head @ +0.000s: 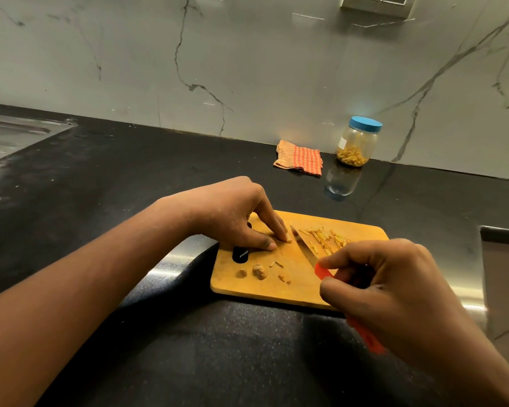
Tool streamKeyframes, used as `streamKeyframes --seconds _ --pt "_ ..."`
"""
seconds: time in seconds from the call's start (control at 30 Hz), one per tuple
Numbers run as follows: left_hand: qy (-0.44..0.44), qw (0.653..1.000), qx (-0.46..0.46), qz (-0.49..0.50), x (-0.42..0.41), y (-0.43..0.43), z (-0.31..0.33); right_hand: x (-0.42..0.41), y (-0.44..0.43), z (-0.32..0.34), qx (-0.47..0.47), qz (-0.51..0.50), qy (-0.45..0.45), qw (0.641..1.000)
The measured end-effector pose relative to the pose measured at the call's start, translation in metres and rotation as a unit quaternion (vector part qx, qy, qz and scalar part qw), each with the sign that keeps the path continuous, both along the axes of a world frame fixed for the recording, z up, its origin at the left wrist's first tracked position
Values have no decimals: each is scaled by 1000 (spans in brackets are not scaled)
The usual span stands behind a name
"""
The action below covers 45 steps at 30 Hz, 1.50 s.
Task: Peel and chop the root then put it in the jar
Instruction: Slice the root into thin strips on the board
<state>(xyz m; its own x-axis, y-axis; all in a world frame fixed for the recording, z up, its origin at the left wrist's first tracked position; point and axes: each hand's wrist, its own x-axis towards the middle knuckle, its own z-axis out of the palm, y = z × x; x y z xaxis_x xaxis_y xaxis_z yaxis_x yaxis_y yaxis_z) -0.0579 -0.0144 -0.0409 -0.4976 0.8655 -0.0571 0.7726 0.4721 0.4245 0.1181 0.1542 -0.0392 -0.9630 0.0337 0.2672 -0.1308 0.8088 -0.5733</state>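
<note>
Open tabletop btwn board & back wall, left of cloth; cloth & jar sit back right, just apart; sink far left.

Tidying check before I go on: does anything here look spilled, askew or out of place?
Nothing stands out. The cutting board lies square to the wall, scraps and cut strips are all on it, and the jar stands upright, lid on.

We see little of the red knife handle; the right hand wraps most of it. Fingertips of the left hand hide most of the root piece. The sink is cut off at the left edge, and we cannot read the jar label.
</note>
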Motion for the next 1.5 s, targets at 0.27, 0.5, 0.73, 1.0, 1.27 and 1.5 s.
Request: streamKeyframes --seconds 0.27,0.5,0.73,1.0,1.27,1.5 --pt "6 1000 -8 -2 -1 1 -1 -6 -1 -6 -4 -3 -10 1000" --pt "8 1000 -9 -1 0 1 -1 -7 -3 -9 -20 -11 -8 1000" --pt "9 1000 -12 2 0 2 0 -15 -3 -10 -27 -3 -35 999" --pt "5 1000 -14 3 1 2 1 -14 -6 -11 -11 -12 -26 1000" --pt "8 1000 -14 4 2 2 2 1 2 -8 2 -34 -14 999" --pt "15 1000 -16 1 3 2 2 -1 1 -7 -15 -39 2 999"
